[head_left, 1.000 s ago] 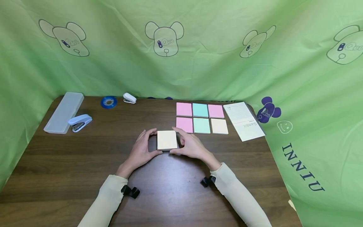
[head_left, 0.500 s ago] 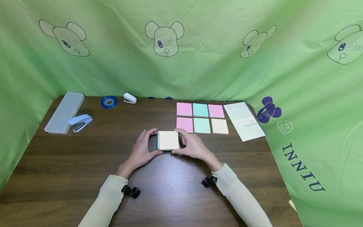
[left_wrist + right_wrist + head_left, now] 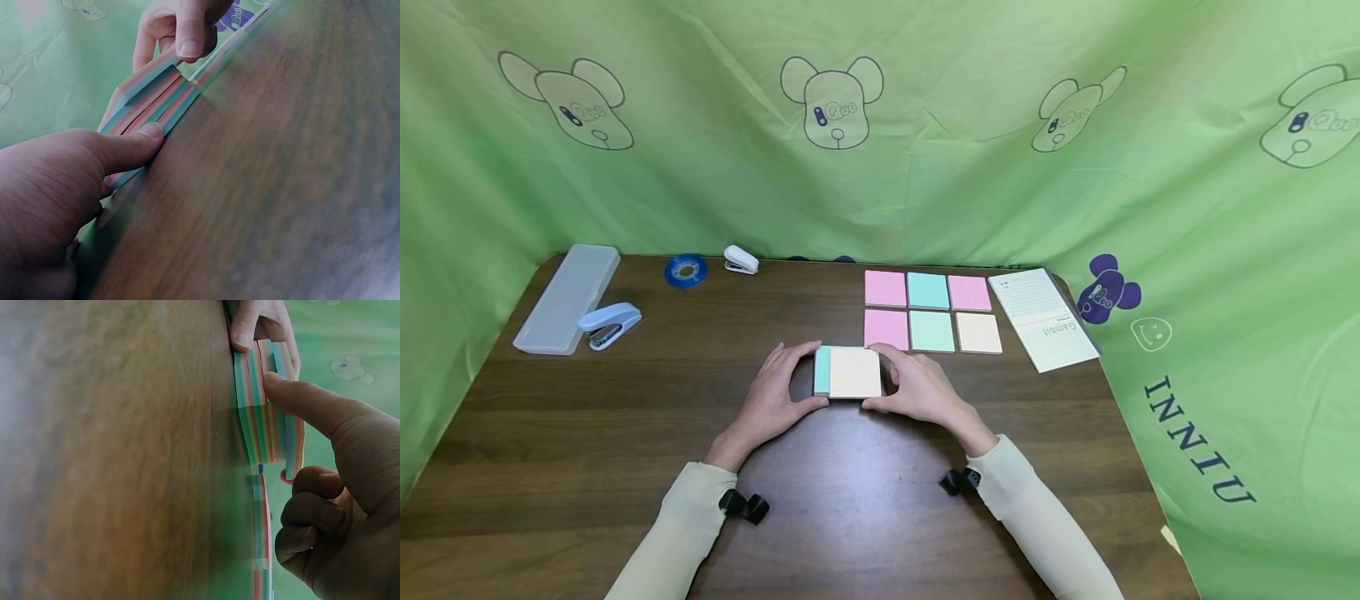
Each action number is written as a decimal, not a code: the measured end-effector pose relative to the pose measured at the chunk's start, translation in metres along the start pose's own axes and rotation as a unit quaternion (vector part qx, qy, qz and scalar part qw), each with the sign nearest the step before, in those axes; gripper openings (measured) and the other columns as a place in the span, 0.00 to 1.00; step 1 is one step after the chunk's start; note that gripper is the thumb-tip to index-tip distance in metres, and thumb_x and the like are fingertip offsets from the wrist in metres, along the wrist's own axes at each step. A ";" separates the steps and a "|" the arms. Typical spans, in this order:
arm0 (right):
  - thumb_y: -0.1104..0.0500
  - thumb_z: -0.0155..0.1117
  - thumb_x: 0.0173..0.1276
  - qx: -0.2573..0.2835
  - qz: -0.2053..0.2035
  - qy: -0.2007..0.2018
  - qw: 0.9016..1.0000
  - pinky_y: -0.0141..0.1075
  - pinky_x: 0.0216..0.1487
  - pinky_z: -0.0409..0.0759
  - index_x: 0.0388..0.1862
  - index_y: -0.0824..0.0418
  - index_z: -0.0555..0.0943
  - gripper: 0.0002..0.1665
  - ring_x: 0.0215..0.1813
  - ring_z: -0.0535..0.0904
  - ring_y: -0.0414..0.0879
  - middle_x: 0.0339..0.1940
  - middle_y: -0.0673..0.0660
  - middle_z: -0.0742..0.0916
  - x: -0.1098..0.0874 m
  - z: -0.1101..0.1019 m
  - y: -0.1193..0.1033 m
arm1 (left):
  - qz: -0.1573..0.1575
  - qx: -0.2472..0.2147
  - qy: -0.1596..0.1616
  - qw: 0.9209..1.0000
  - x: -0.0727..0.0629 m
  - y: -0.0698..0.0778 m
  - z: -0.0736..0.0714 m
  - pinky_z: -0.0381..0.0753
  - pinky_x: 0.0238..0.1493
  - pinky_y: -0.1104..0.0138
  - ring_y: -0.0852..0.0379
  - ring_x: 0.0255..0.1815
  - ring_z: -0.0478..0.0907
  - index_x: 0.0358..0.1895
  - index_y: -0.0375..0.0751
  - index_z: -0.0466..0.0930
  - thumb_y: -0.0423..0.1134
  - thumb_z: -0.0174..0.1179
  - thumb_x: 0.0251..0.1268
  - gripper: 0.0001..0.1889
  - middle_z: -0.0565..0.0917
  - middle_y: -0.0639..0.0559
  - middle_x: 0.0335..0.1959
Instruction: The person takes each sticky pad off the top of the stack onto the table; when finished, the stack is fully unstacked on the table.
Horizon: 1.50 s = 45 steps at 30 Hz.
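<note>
A stack of sticky note pads stands on the wooden table between both hands. On top is a cream sticky note pad [image 3: 855,372], offset to the right, so a strip of a turquoise pad [image 3: 822,371] shows beneath its left side. My right hand [image 3: 921,392] pinches the cream pad between thumb and forefinger at its near and far edges, other fingers curled in. My left hand [image 3: 767,396] grips the lower stack by its left end, thumb at the near side. Striped pad edges [image 3: 262,406] show several layers in the right wrist view.
Behind the right hand lie pink, turquoise, mint and cream pads [image 3: 932,331] in two rows. A notepad [image 3: 1045,321] lies to their right. At the left are a translucent case [image 3: 568,300], a light blue stapler [image 3: 610,325], blue tape [image 3: 686,271] and a small white stapler [image 3: 741,259].
My right hand has moved right with the cream pad, baring a widening turquoise strip at the left of the stack. My left hand has stayed nearly in place.
</note>
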State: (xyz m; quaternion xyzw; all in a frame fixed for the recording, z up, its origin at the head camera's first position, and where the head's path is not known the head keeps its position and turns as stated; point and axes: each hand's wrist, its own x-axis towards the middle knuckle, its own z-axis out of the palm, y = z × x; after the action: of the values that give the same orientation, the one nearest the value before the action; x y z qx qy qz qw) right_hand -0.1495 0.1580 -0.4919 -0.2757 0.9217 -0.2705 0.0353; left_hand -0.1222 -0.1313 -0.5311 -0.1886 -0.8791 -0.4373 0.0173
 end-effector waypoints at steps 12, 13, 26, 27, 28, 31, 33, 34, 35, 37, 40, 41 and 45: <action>0.43 0.92 0.54 0.030 0.030 -0.009 0.999 0.30 0.28 0.57 0.75 0.57 0.80 0.52 0.26 0.58 0.34 0.22 0.41 0.69 -0.010 -0.007 0.004 | -0.003 0.015 -0.006 1.000 0.000 0.000 0.000 0.47 0.93 0.44 0.41 0.81 0.71 0.83 0.42 0.70 0.39 0.86 0.59 0.49 0.79 0.42 0.77; 0.43 0.92 0.54 0.029 0.032 -0.009 0.999 0.30 0.28 0.57 0.76 0.57 0.80 0.52 0.26 0.58 0.34 0.22 0.41 0.69 -0.011 -0.007 0.005 | -0.002 0.015 -0.006 1.000 0.000 0.000 0.000 0.47 0.93 0.43 0.41 0.81 0.71 0.83 0.41 0.70 0.39 0.86 0.59 0.49 0.79 0.42 0.77; 0.46 0.93 0.55 0.058 0.048 -0.007 0.997 0.30 0.30 0.58 0.78 0.60 0.79 0.54 0.27 0.56 0.34 0.23 0.41 0.65 -0.026 -0.017 0.017 | -0.008 0.015 -0.007 1.000 -0.001 0.000 -0.001 0.47 0.93 0.43 0.41 0.82 0.71 0.83 0.41 0.70 0.38 0.86 0.60 0.48 0.78 0.42 0.77; 0.46 0.93 0.55 0.059 0.049 -0.006 0.997 0.30 0.30 0.58 0.78 0.60 0.79 0.54 0.27 0.56 0.34 0.23 0.41 0.65 -0.027 -0.018 0.018 | -0.007 0.015 -0.007 1.000 0.000 0.000 -0.001 0.47 0.93 0.44 0.41 0.82 0.71 0.83 0.41 0.70 0.38 0.86 0.60 0.48 0.78 0.42 0.77; 0.47 0.93 0.55 0.061 0.051 -0.005 0.997 0.30 0.31 0.58 0.78 0.59 0.79 0.54 0.27 0.56 0.34 0.23 0.41 0.65 -0.028 -0.018 0.020 | -0.005 0.015 -0.006 1.000 0.000 0.001 -0.001 0.47 0.93 0.44 0.41 0.82 0.71 0.83 0.41 0.70 0.38 0.86 0.60 0.48 0.78 0.42 0.77; 0.47 0.93 0.55 0.062 0.056 -0.002 0.996 0.30 0.31 0.59 0.78 0.59 0.79 0.54 0.27 0.56 0.34 0.23 0.40 0.65 -0.032 -0.021 0.024 | -0.002 0.012 -0.005 1.000 0.000 0.001 -0.001 0.47 0.93 0.44 0.41 0.81 0.71 0.82 0.40 0.70 0.38 0.86 0.60 0.48 0.79 0.42 0.77; 0.47 0.94 0.54 0.062 0.059 0.001 0.996 0.31 0.31 0.60 0.78 0.59 0.79 0.54 0.27 0.57 0.34 0.24 0.40 0.66 -0.034 -0.022 0.027 | -0.002 0.012 -0.005 1.000 0.000 0.001 -0.001 0.47 0.93 0.43 0.41 0.81 0.71 0.82 0.40 0.70 0.38 0.86 0.60 0.48 0.79 0.41 0.77; 0.47 0.94 0.54 0.062 0.059 0.002 0.996 0.31 0.31 0.60 0.78 0.59 0.79 0.54 0.27 0.57 0.34 0.24 0.40 0.66 -0.035 -0.022 0.029 | -0.002 0.011 -0.005 1.000 0.000 0.001 -0.001 0.47 0.92 0.43 0.41 0.81 0.71 0.82 0.40 0.70 0.38 0.86 0.60 0.47 0.79 0.41 0.77; 0.47 0.94 0.54 0.061 0.059 0.004 0.996 0.31 0.31 0.60 0.78 0.60 0.79 0.55 0.27 0.57 0.34 0.23 0.41 0.66 -0.036 -0.023 0.030 | -0.003 0.011 -0.005 1.000 -0.001 0.002 -0.001 0.47 0.92 0.43 0.41 0.81 0.71 0.82 0.40 0.70 0.38 0.86 0.60 0.47 0.79 0.41 0.77; 0.47 0.94 0.54 0.058 0.059 0.007 0.997 0.31 0.30 0.60 0.78 0.60 0.79 0.55 0.27 0.57 0.34 0.23 0.41 0.66 -0.038 -0.023 0.032 | -0.004 0.012 -0.005 1.000 -0.001 0.002 -0.001 0.47 0.92 0.43 0.41 0.81 0.71 0.82 0.40 0.70 0.37 0.86 0.60 0.47 0.79 0.41 0.77; 0.47 0.94 0.53 0.052 0.061 0.009 0.997 0.30 0.30 0.59 0.77 0.58 0.80 0.54 0.27 0.57 0.34 0.23 0.40 0.67 -0.039 -0.023 0.035 | -0.006 0.014 -0.006 1.000 -0.001 0.001 -0.001 0.47 0.93 0.43 0.41 0.82 0.71 0.82 0.40 0.70 0.38 0.86 0.60 0.47 0.79 0.41 0.77; 0.46 0.94 0.53 0.049 0.062 0.008 0.997 0.30 0.29 0.59 0.76 0.57 0.80 0.53 0.27 0.57 0.34 0.23 0.40 0.67 -0.040 -0.023 0.035 | -0.007 0.014 -0.006 1.000 -0.001 0.001 -0.001 0.47 0.93 0.43 0.41 0.82 0.71 0.82 0.40 0.70 0.38 0.86 0.60 0.47 0.79 0.41 0.77; 0.45 0.93 0.54 0.040 0.067 -0.004 0.997 0.30 0.28 0.56 0.76 0.55 0.80 0.52 0.26 0.57 0.34 0.22 0.41 0.68 -0.040 -0.022 0.036 | -0.009 0.014 -0.006 1.000 -0.001 0.001 -0.001 0.47 0.93 0.43 0.41 0.82 0.71 0.82 0.40 0.70 0.38 0.86 0.60 0.48 0.79 0.41 0.77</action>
State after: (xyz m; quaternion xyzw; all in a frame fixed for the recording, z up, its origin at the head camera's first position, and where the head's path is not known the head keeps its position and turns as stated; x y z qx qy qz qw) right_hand -0.1375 0.2147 -0.4955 -0.2128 0.9264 -0.3031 0.0680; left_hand -0.1209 -0.1313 -0.5299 -0.1829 -0.8870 -0.4239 0.0109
